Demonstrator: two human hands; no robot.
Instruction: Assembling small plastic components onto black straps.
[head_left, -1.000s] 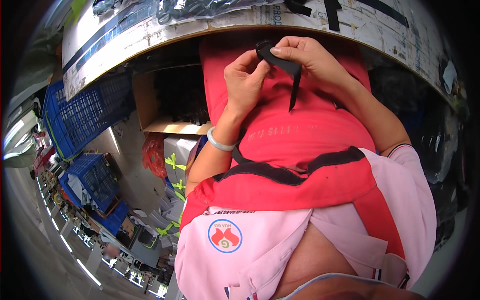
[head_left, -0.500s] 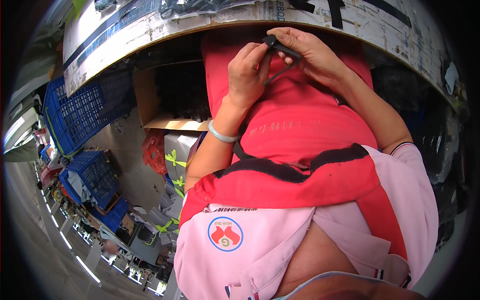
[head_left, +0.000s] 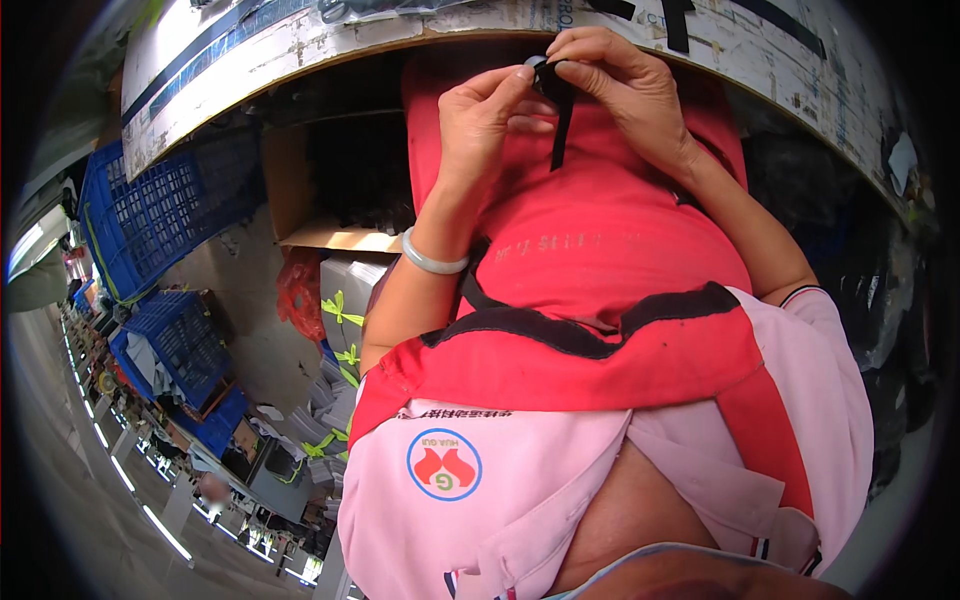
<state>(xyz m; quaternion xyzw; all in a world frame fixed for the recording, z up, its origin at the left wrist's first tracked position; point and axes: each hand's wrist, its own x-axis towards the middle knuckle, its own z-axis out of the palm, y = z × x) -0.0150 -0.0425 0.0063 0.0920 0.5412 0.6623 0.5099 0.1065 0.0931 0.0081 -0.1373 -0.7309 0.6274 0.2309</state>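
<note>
Over my lap, close to the table's front edge, both hands work on a black strap (head_left: 562, 130). Its loose end hangs down in front of the red apron (head_left: 600, 215). Thumb and fingers of my left hand (head_left: 482, 118) pinch a small dark fitting with a shiny grey face (head_left: 536, 63) at the strap's upper end. My right hand (head_left: 628, 95), on the other side, grips the strap next to that fitting between thumb and fingertips. The fingers partly cover the fitting, so its exact shape cannot be made out.
The worn white table top (head_left: 225, 95) curves across ahead, with black strips (head_left: 676, 22) and a clear plastic bag (head_left: 400, 8) on it. A wooden shelf (head_left: 345, 238) sits below. Blue crates (head_left: 140, 220) and a red plastic bag (head_left: 299, 292) are to the left; dark plastic-wrapped goods (head_left: 860, 270) are right.
Both hands have risen slightly toward the table edge. The strap, slanting and bent before, now hangs nearly straight down, and the fitting's grey face has come into view.
</note>
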